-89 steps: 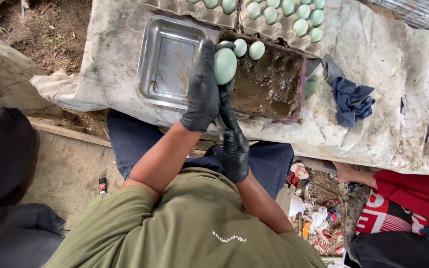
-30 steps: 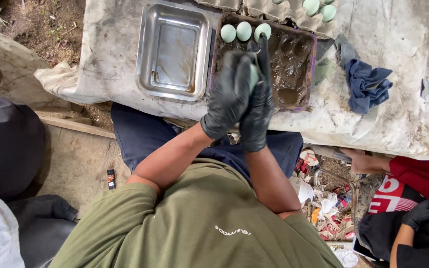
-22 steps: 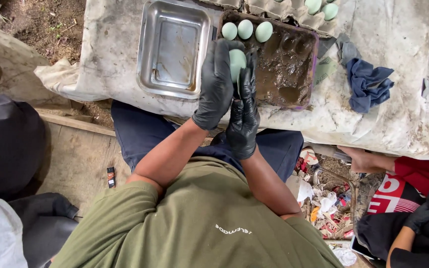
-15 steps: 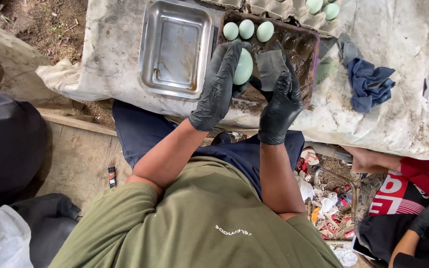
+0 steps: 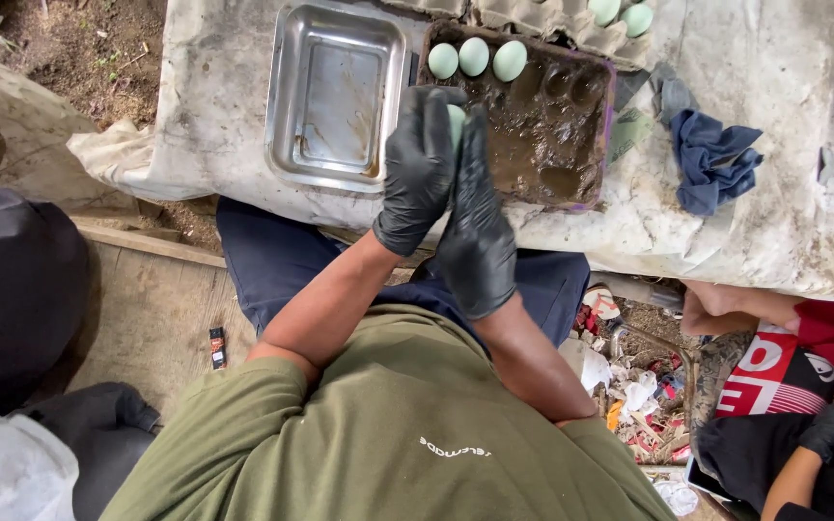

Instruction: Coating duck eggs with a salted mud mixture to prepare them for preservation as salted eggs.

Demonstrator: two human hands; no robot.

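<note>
Both my hands wear black gloves and meet over the near edge of a mud-filled tray [image 5: 571,183]. My left hand [image 5: 417,169] is wrapped around a pale green egg [image 5: 457,120], of which only a sliver shows. My right hand [image 5: 475,227] presses flat against the egg's other side, fingers pointing up. Three more pale green eggs [image 5: 475,58] stand in a row in the tray's far left corner. The rest of the tray is wet brown mud with round dents.
A smeared steel tray [image 5: 287,96] lies left of the mud tray on a dirty white cloth [image 5: 784,241]. A crumpled blue rag [image 5: 711,164] sits to the right. A grey egg carton [image 5: 542,14] holds green eggs at the far edge. Another person in red [image 5: 774,367] crouches at lower right.
My right hand left the mud tray and came back against the egg in my left hand. Both hands now close around it, slightly nearer my body.
</note>
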